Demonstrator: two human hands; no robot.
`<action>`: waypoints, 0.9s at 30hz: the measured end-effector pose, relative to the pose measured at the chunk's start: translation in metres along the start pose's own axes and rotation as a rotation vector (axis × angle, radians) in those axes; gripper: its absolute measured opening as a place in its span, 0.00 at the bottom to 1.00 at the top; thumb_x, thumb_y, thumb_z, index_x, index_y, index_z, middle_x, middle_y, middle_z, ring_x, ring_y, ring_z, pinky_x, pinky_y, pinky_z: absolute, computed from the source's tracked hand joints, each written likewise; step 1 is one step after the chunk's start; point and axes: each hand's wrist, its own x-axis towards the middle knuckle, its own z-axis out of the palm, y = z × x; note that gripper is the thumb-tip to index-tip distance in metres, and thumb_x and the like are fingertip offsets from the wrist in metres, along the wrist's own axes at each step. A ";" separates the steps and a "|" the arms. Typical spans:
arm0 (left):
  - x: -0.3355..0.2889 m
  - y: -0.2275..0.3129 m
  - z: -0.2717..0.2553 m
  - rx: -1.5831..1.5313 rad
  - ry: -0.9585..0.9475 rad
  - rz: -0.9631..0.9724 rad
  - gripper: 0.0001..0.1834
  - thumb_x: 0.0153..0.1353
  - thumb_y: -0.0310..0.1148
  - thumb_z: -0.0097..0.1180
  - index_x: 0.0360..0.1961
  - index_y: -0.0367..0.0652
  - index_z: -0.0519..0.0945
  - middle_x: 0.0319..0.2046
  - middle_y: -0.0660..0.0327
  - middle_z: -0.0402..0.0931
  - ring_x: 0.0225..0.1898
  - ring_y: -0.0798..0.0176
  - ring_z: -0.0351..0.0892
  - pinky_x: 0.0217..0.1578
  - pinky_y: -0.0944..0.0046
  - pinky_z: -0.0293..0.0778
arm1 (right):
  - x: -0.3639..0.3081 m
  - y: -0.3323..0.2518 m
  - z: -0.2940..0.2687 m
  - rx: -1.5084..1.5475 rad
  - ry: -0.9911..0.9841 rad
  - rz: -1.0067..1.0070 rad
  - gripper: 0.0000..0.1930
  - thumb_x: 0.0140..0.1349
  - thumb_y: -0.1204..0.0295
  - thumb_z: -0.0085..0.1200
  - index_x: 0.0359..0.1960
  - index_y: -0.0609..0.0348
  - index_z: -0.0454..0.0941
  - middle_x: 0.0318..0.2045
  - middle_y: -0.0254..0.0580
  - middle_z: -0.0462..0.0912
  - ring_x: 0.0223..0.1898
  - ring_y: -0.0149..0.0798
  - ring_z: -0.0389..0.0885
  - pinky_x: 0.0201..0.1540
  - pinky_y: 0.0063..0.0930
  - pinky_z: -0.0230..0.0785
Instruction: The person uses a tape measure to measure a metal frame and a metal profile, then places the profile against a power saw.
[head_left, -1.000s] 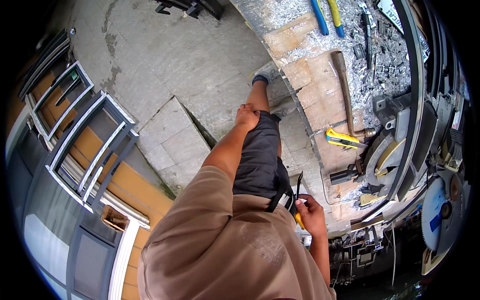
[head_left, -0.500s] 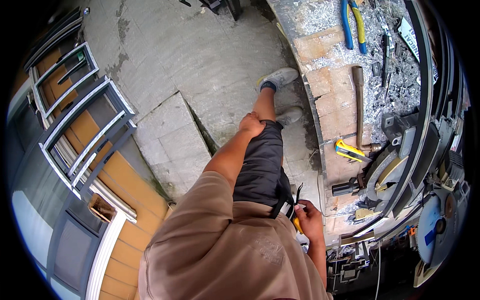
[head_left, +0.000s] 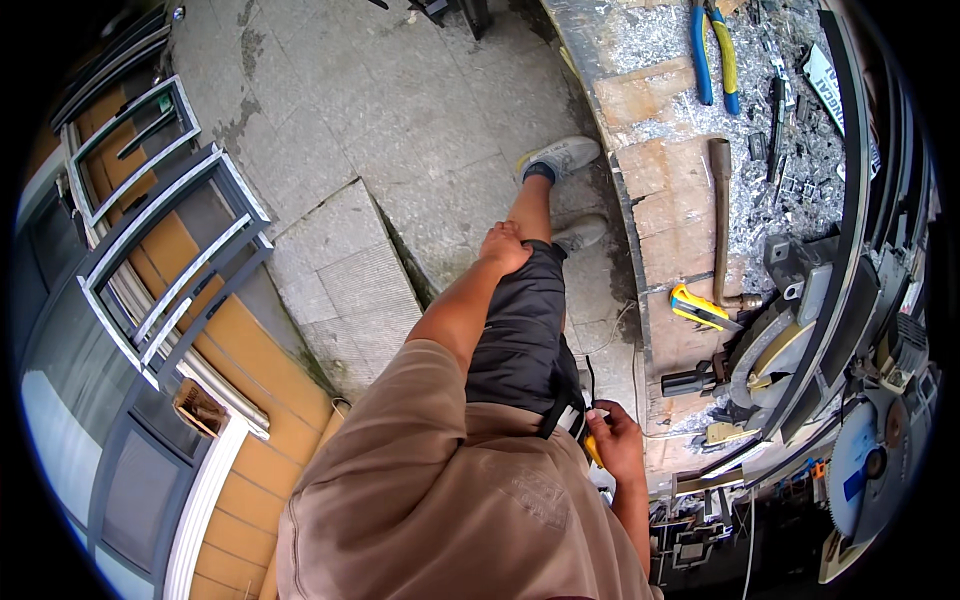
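Note:
My left hand (head_left: 505,247) rests on my bent left knee at the hem of the dark shorts (head_left: 515,330), fingers curled over it. My right hand (head_left: 617,440) is beside my right hip, near the bench's edge. Between its thumb and fingers it pinches a thin dark strip (head_left: 591,375), which sticks up past the fingertips. Under that hand shows part of a yellow object (head_left: 594,450); its kind is hidden. The nearest tool on the bench is a yellow utility knife (head_left: 702,308), blade toward the saw.
On my right is a wooden workbench (head_left: 665,200) strewn with metal shavings. It carries blue-and-yellow-handled pliers (head_left: 715,55), a rusty socket wrench (head_left: 720,215) and a clamp (head_left: 690,380). A circular saw blade (head_left: 850,470) stands at the lower right. Window frames (head_left: 170,250) lean at the left.
The dark strip's upper end has shifted slightly left and looks straighter. My right hand has barely moved, and my left stays on the knee. The view has tilted a little.

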 end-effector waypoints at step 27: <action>-0.011 0.003 0.016 -0.248 -0.091 -0.108 0.46 0.78 0.56 0.46 0.86 0.41 0.48 0.85 0.43 0.42 0.84 0.39 0.50 0.81 0.50 0.57 | 0.030 -0.018 0.020 -0.068 -0.051 0.006 0.22 0.71 0.57 0.68 0.55 0.64 0.86 0.34 0.51 0.93 0.37 0.41 0.92 0.45 0.34 0.82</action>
